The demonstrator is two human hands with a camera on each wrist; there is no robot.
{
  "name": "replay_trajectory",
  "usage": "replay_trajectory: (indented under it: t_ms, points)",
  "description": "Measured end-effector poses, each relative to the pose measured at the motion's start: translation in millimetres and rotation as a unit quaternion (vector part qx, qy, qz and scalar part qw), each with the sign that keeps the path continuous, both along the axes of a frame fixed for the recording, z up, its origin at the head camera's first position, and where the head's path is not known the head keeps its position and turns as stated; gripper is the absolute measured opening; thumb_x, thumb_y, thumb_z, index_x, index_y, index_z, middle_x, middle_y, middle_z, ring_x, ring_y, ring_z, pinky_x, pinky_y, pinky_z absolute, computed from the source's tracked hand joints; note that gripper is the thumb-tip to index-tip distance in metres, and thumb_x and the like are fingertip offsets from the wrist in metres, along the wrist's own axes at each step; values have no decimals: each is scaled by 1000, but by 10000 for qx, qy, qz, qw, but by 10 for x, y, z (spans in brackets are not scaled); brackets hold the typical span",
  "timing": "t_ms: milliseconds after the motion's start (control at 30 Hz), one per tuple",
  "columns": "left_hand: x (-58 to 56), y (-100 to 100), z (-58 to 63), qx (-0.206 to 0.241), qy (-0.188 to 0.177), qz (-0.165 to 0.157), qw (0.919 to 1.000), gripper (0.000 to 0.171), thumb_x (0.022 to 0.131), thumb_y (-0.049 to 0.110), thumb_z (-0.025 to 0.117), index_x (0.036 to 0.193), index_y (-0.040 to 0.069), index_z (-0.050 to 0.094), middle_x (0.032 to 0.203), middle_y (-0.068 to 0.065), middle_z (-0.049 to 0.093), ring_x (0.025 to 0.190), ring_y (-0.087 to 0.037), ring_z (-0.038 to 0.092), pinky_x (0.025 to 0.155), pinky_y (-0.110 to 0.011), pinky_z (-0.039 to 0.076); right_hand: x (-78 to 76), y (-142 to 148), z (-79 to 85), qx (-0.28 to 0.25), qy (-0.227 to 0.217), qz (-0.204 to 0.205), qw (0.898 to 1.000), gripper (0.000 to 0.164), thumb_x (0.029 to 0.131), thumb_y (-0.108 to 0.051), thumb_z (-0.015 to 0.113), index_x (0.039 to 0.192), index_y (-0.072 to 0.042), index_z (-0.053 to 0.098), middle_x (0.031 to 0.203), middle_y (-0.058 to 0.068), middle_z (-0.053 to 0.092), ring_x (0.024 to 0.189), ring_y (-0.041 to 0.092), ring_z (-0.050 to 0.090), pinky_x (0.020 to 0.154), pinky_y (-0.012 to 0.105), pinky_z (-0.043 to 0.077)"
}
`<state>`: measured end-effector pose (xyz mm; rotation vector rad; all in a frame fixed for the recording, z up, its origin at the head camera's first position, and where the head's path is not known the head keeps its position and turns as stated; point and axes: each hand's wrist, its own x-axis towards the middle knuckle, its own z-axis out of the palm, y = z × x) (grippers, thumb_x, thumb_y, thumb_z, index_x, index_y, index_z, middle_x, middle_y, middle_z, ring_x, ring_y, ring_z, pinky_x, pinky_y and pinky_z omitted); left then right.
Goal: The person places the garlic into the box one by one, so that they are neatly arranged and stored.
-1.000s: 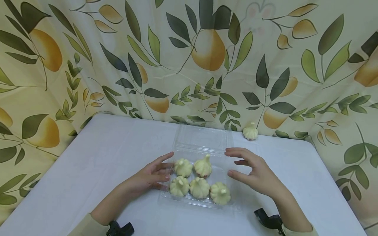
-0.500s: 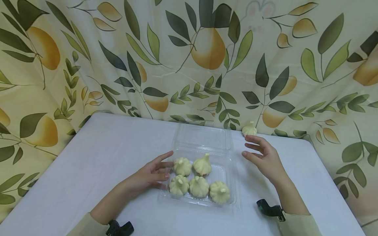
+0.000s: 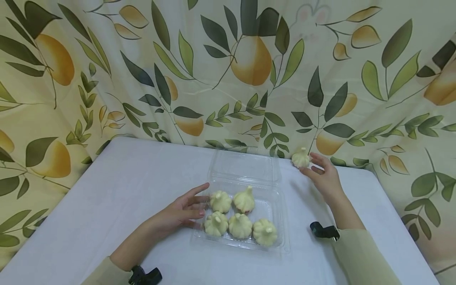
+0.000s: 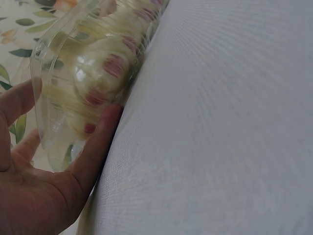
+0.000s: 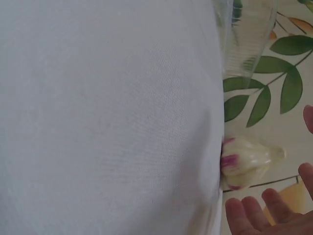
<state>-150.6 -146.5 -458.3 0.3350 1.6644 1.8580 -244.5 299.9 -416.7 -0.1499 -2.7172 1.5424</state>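
Note:
A clear plastic clamshell box (image 3: 281,213) lies with its lid raised, holding several pale garlic bulbs (image 3: 240,226). My left hand (image 3: 183,209) rests against the box's left side, fingers and thumb spread along its wall; the left wrist view shows a fingertip on the rim and the thumb low by the cloth. At the table's far edge a single garlic bulb (image 3: 301,159) stands upright, purple-streaked in the right wrist view. My right hand (image 3: 325,176) is just right of that bulb, thumb and fingers apart. In the right wrist view a gap shows between fingertips and bulb (image 5: 249,161).
The box's transparent lid (image 3: 246,168) leans back toward the fruit-patterned curtain (image 3: 228,79) behind the table. White cloth (image 3: 142,178) covers the tabletop. A black wrist device (image 3: 324,230) sits at the right cuff, another (image 3: 145,276) at the left.
My right hand has moved from beside the box, away and to the right, up to the lone garlic bulb. My left hand and the box have stayed in place.

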Motion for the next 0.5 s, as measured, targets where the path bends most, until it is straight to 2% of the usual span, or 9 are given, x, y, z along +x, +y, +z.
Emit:
replay_trajectory:
  t_ms: [200, 500]
  points:
    - [2, 1, -4, -18, -13, 20, 10000, 76, 99, 8, 58, 160, 31, 19, 161, -15, 28, 139, -37, 39, 91, -47, 54, -165, 29, -29, -73, -215, -333, 9992, 89, 92, -34, 72, 161, -18, 17, 163, 24, 15, 145, 51, 24, 112, 62, 31]
    - [-1, 7, -9, -10, -11, 30, 10000, 76, 99, 9, 59, 160, 31, 19, 161, -15, 28, 139, -37, 39, 90, -46, 54, -373, 14, -56, 246, -331, -621, 9972, 90, 91, -30, 72, 161, -17, 17, 162, 27, 15, 144, 53, 23, 114, 62, 28]
